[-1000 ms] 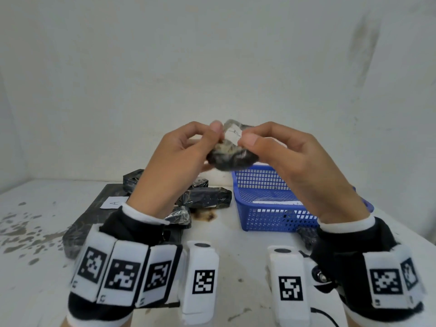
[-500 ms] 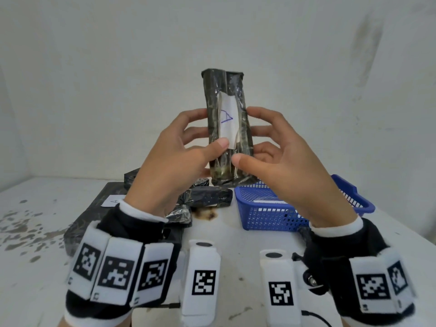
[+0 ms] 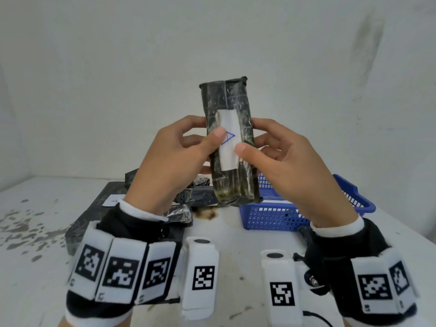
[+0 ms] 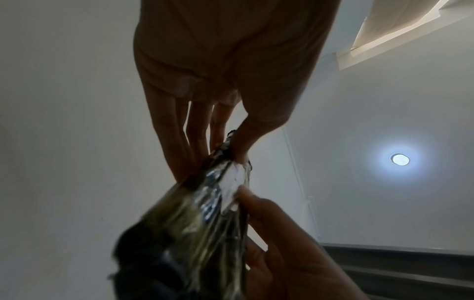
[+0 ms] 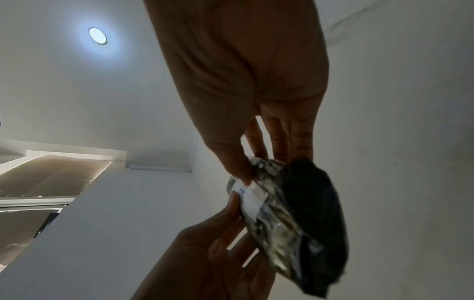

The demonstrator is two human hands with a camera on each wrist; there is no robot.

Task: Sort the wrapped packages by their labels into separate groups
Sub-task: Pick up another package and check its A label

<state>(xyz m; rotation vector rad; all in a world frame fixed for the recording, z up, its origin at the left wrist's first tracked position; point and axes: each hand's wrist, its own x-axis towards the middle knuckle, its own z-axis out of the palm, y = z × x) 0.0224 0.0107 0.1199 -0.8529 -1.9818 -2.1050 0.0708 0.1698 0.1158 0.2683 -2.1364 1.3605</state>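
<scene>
Hands first: I have my left hand (image 3: 168, 159) and right hand (image 3: 286, 161) both pinching the dark wrapped package (image 3: 230, 142) upright above the table (image 3: 224, 234), thumbs on its white label (image 3: 228, 143); other packages (image 3: 203, 197) lie far left, blue basket (image 3: 278, 215) right.

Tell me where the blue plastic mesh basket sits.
In the head view, the blue plastic mesh basket stands on the white table, right of centre, behind the right hand.
</scene>
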